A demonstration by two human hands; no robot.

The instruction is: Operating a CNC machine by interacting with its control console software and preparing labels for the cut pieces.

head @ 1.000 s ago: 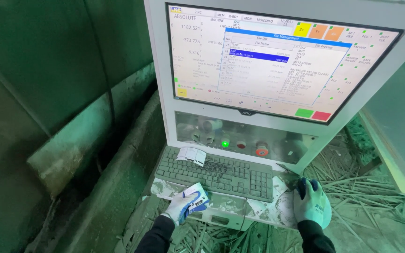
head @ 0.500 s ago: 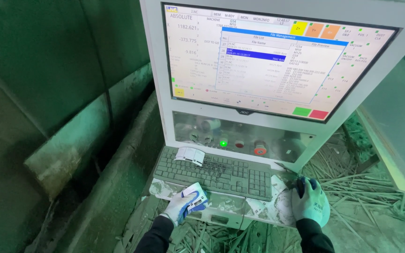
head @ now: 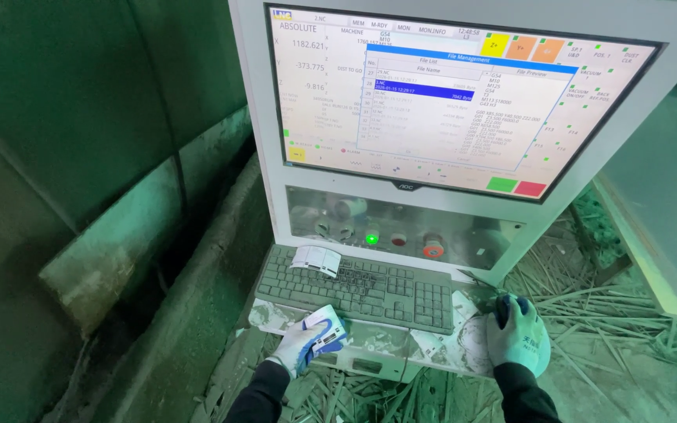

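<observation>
**Both gloved hands at the machine console**

The right hand, in a white and teal work glove, lies cupped over a dark computer mouse at the right end of the console shelf. The grip is a loose curl, fingers draped over the mouse so that only its top edge shows above the fingertips. The mouse sits just beside the right end of the grey keyboard, on crumpled plastic sheeting that covers the shelf.

The left hand, in a white and blue glove, rests on the front edge of the same shelf, just below the keyboard's left half. Its fingers are bent inward; whether they clasp anything cannot be told from this view.

A small white paper slip lies on the keyboard's upper left corner. Behind the keyboard rises a control panel under a clear cover, with a lit green button, a red button and knobs. Above it the large monitor shows a light window with a list, one row highlighted in blue, plus coloured squares along the right side.

The floor around the console is littered with pale strips and shavings. A dark green wall stands to the left.
</observation>
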